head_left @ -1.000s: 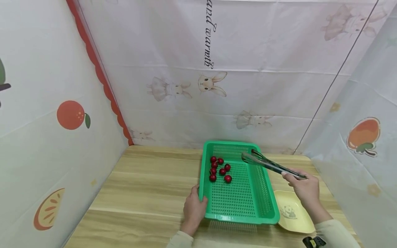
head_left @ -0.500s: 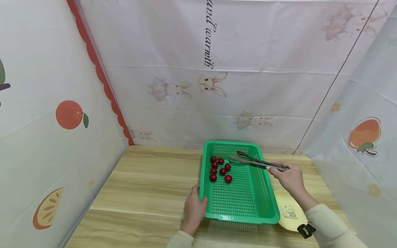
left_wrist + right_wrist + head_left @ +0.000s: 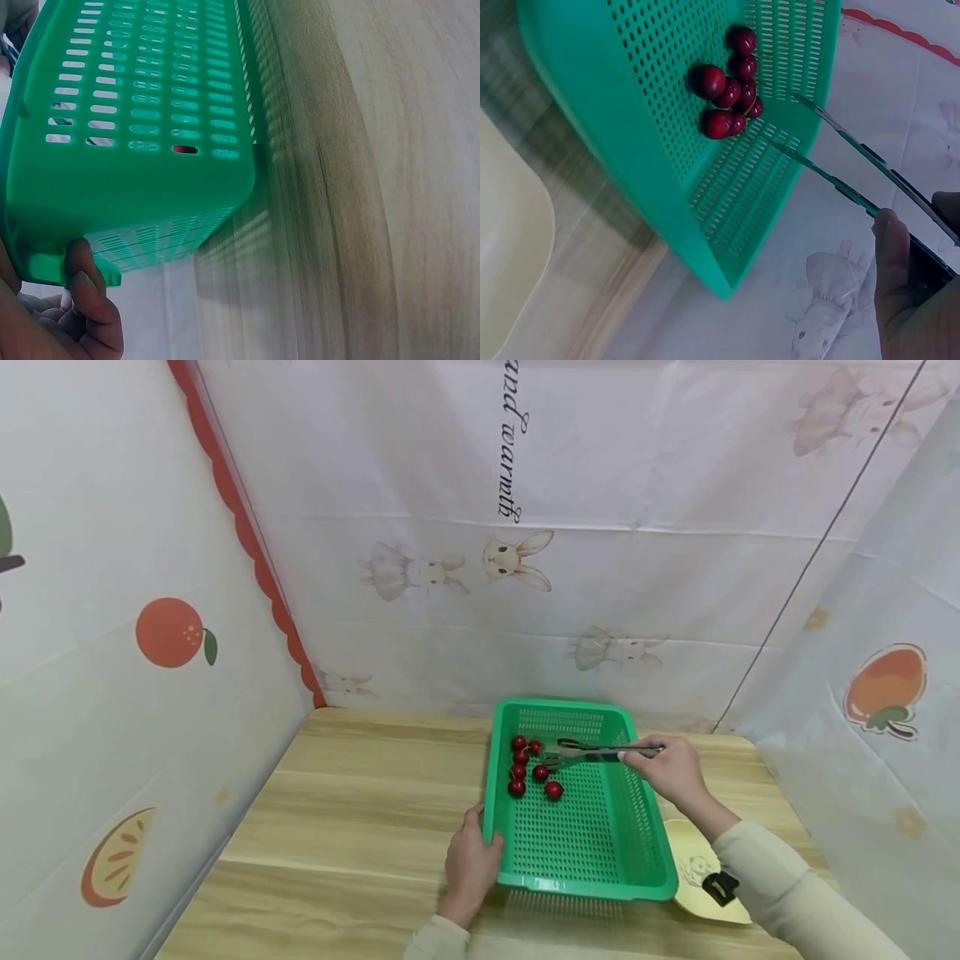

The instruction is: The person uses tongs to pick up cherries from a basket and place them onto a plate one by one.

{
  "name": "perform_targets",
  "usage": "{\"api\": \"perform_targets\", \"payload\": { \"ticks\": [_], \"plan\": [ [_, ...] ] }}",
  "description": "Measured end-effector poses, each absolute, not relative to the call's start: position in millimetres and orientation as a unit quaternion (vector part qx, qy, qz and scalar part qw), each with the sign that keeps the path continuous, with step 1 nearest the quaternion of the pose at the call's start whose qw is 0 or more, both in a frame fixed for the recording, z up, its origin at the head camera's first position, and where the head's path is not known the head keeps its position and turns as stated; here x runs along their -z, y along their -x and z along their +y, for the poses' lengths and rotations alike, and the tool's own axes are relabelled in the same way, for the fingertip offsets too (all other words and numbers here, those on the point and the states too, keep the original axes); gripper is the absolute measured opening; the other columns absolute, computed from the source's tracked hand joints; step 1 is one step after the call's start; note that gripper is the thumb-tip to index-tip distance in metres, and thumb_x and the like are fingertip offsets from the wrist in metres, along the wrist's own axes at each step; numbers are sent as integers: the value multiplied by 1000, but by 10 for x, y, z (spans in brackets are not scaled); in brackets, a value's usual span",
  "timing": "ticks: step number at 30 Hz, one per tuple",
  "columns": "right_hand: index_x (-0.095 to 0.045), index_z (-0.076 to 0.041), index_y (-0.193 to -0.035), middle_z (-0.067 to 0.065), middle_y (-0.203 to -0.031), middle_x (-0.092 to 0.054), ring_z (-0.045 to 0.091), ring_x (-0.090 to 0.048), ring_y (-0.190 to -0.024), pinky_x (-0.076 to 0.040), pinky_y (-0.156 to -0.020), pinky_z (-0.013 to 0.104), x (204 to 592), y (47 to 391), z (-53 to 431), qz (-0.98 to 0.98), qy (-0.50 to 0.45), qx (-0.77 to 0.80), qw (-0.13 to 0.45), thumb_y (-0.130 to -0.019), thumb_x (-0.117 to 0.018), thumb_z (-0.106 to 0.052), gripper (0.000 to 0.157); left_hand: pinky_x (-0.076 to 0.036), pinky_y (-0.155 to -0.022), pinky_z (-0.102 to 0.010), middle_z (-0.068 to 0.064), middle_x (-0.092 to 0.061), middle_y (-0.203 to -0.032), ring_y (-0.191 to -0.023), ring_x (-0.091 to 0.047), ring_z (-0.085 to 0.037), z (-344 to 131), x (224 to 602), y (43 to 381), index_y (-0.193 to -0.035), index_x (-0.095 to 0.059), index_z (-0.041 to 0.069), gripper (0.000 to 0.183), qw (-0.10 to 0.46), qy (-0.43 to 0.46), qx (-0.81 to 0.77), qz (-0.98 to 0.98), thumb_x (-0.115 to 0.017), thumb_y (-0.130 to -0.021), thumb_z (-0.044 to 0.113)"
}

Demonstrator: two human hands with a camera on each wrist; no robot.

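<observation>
A green perforated basket (image 3: 577,888) stands on the table with several dark red cherries (image 3: 553,790) toward its left side. My left hand (image 3: 472,866) grips the basket's left rim near the front corner; in the left wrist view its fingers (image 3: 96,307) curl at the rim. My right hand (image 3: 670,774) holds a pair of tongs (image 3: 600,753) by the handles over the basket. The tongs' tips are spread and reach over the cherries in the head view, hiding one of them. In the right wrist view the tongs (image 3: 855,196) have nothing between their arms.
A pale yellow plate (image 3: 693,893) with a panda drawing lies to the right of the basket, partly under my right sleeve. The wooden table (image 3: 352,827) extends to the left. A printed cloth wall (image 3: 420,668) rises behind the basket, with more cloth on both sides.
My right hand has moved left with the tongs, bringing their tips from the basket's right side to the cherries. The left hand stays on the rim, and the basket has not moved.
</observation>
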State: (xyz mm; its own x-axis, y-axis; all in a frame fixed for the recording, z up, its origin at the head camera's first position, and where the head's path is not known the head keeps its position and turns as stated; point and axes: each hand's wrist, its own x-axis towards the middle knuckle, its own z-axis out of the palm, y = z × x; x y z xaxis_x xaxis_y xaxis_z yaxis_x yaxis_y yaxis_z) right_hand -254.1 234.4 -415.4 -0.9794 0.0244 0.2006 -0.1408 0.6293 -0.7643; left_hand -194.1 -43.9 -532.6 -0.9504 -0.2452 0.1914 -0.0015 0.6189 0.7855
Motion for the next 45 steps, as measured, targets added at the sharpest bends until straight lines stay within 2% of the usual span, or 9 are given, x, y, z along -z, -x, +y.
{"api": "perform_targets", "payload": {
  "ticks": [4, 11, 21, 28, 33, 37, 40, 45],
  "plan": [
    [-69, 4, -94, 12, -78, -68, 23, -65, -71, -50, -56, 34, 4144, 2578, 2263, -905, -45, -415, 83, -83, -68, -25, 31, -41, -47, -36, -13, -64, -84, -63, -57, -22, -442, 5332, 1947, -121, -55, 3, 47, 146, -68, 430, -888, -69, -76, 10],
    [-70, 2, -92, 9, -76, -68, 16, -63, -63, -49, -54, 32, 4125, 2648, 2150, -909, -36, -409, 66, -81, -68, -22, 27, -41, -46, -36, -13, -64, -84, -62, -56, -20, -445, 5335, 1947, -122, -54, 3, 48, 142, -65, 436, -886, -68, -77, 9],
    [-71, 0, -89, 6, -71, -68, 14, -61, -57, -45, -49, 32, 4177, 2756, 2029, -928, -45, -367, 41, -78, -67, -19, 23, -41, -45, -36, -13, -65, -84, -61, -56, -21, -444, 5356, 1931, -121, -55, 4, 46, 144, -67, 437, -885, -68, -77, 9],
    [-72, -1, -87, 4, -66, -66, 15, -60, -54, -44, -48, 31, 4197, 2811, 1947, -935, -51, -349, 42, -77, -67, -19, 21, -41, -46, -36, -13, -64, -84, -62, -57, -21, -444, 5340, 1935, -120, -56, 4, 46, 148, -69, 438, -884, -69, -76, 10],
    [-72, -2, -85, 3, -66, -66, 12, -53, -49, -43, -47, 30, 4236, 2845, 1886, -942, -61, -326, 54, -77, -70, -22, 22, -42, -47, -37, -13, -64, -85, -62, -57, -21, -445, 5337, 1932, -121, -55, 4, 47, 144, -70, 436, -886, -69, -76, 10],
    [-71, -2, -85, 2, -52, -59, 10, -45, -42, -42, -45, 29, 4286, 2864, 1835, -947, -65, -309, 50, -78, -71, -21, 21, -41, -47, -37, -13, -64, -85, -63, -56, -21, -440, 5348, 1936, -121, -55, 4, 47, 139, -69, 439, -885, -69, -77, 9],
    [-70, 1, -87, 0, -48, -55, 10, -45, -41, -44, -47, 29, 4308, 2874, 1801, -951, -72, -298, 43, -77, -71, -20, 23, -41, -47, -37, -13, -64, -85, -62, -56, -22, -435, 5348, 1935, -121, -55, 5, 47, 138, -72, 438, -885, -69, -76, 9],
    [-65, 5, -86, 4, -64, -62, 14, -53, -51, -47, -52, 32, 4289, 2918, 1789, -954, -81, -285, 48, -72, -75, -17, 28, -41, -47, -37, -13, -64, -84, -62, -56, -22, -431, 5334, 1932, -121, -55, 5, 47, 137, -74, 436, -886, -69, -77, 10]
  ]
}}
